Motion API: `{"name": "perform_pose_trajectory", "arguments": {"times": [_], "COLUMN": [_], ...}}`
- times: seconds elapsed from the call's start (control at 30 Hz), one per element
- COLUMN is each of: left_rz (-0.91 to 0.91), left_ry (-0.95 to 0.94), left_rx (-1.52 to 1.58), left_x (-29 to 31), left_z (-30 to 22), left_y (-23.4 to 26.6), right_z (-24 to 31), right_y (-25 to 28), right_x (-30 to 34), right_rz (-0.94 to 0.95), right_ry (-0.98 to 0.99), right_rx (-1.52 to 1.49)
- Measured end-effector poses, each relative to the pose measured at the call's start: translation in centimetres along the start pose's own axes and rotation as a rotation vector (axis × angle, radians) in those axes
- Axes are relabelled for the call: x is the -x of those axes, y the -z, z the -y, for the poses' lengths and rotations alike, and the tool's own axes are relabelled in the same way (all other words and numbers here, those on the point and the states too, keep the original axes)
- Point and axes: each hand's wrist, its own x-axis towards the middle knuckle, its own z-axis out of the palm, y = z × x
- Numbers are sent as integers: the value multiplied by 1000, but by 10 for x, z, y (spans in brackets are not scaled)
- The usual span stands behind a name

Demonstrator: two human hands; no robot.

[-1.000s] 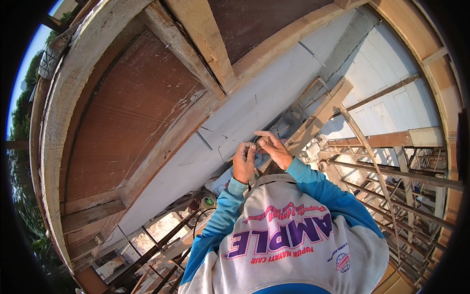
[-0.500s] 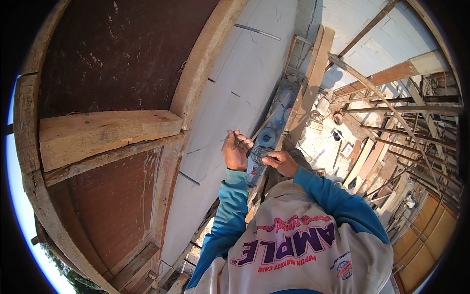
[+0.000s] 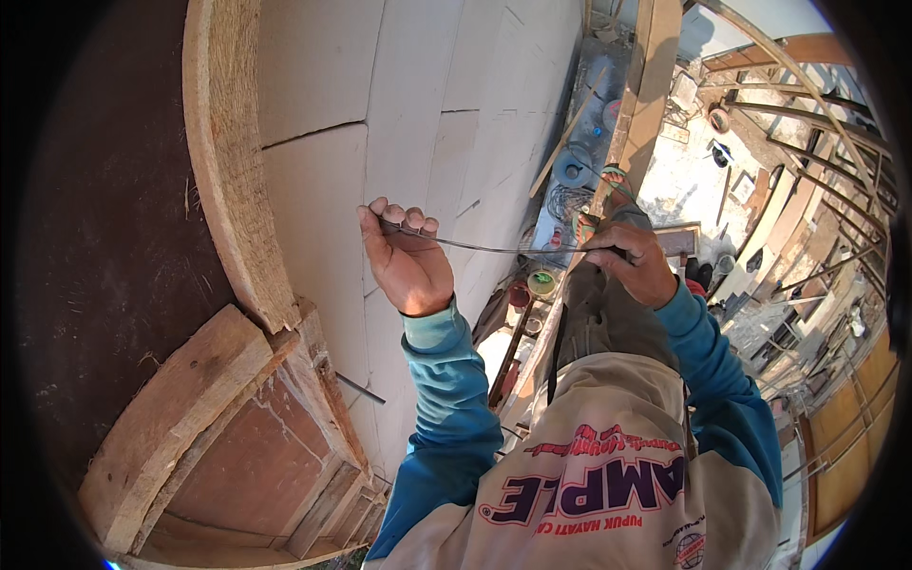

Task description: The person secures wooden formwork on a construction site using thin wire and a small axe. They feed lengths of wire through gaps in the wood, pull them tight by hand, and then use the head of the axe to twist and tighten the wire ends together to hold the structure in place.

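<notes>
A thin dark wire (image 3: 494, 251) runs between my two hands, sagging slightly. One end lies across the curled fingers of my left hand (image 3: 410, 261), which is raised palm up in front of the pale wall. On the other side my right hand (image 3: 638, 264) pinches the wire between thumb and fingers, above my legs. Within the right grip, the rest of the wire is partly hidden.
At left stands a brown panel (image 3: 104, 228) framed by rough timber (image 3: 228, 142), close to my left arm. A short rod (image 3: 359, 387) sticks out of the pale wall (image 3: 313, 199). My sandalled feet are on a narrow plank (image 3: 651, 104) high above a cluttered floor. Poles (image 3: 826, 161) fill the right.
My hands were close together at a bundle of wire; they have moved apart, with the wire stretched between them. The view has shifted, bringing the timber frame nearer on the left.
</notes>
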Motion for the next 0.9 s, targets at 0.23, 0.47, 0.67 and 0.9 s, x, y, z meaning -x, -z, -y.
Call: {"name": "perform_pose_trajectory", "arguments": {"times": [0.23, 0.47, 0.67, 0.9], "left_rz": [346, 288, 230, 200], "left_ry": [-94, -113, -173, -242], "left_rx": [178, 378, 449, 375], "left_x": [-19, -30, -31, -23], "left_z": [-11, -26, -46, -47], "left_y": [-40, -23, -5, -3], "right_z": [34, 47, 52, 57], "right_y": [8, -23, -53, -53], "right_x": [-15, -34, -42, -45], "right_rz": [-133, -99, -22, -1], "right_ry": [123, 135, 203, 185], "right_rx": [-217, -288, -262, -182]}}
